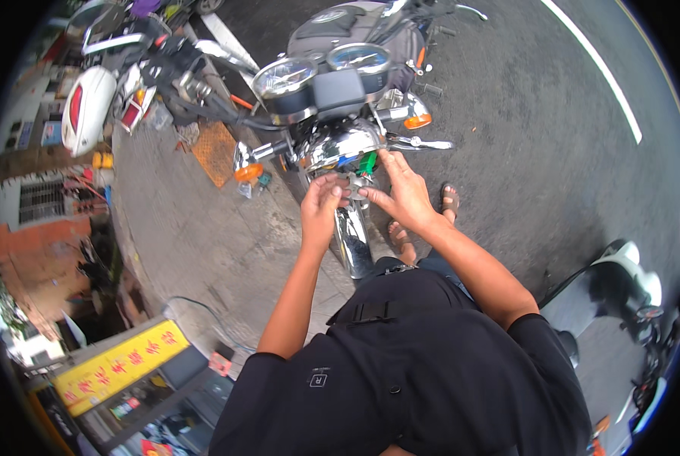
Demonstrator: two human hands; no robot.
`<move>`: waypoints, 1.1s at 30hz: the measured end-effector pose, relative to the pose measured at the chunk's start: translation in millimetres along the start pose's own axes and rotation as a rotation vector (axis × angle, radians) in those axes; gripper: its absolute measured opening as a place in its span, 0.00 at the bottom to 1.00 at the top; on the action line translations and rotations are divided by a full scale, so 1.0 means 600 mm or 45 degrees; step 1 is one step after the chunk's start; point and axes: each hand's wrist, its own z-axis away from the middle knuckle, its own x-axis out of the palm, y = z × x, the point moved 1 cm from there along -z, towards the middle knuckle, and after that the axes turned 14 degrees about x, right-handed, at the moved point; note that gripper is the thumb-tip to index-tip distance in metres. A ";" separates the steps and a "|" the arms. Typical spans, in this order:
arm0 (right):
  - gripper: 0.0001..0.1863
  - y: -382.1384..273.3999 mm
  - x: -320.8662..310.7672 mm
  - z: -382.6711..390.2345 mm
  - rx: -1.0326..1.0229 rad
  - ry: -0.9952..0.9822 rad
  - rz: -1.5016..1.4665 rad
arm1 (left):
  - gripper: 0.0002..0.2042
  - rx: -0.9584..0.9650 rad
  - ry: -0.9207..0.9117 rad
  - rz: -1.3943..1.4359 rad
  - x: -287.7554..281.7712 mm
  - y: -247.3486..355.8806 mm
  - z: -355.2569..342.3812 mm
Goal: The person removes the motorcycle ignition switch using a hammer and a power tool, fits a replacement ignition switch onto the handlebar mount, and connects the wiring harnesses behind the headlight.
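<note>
In front of me is a motorcycle with a chrome headlight shell beneath two round gauges. My left hand is closed, its fingertips curled on a small silver metal piece just below the shell. From the other side, the thumb of my right hand reaches to that piece. The right fingers are stretched up beside the shell's lower rim, apart from the thumb. A green connector hangs between the hands under the rim, with a bit of blue next to it. The exact kind of the silver piece is too small to tell.
Orange turn signals flank the headlight, and a chrome front fender lies below my hands. A second motorcycle with a white rear case stands at the left. A rusty plate lies on the pavement. At the lower right is a scooter.
</note>
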 end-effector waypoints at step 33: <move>0.24 -0.028 -0.001 -0.018 0.141 -0.014 0.098 | 0.15 -0.003 -0.133 1.017 0.054 -0.101 -0.053</move>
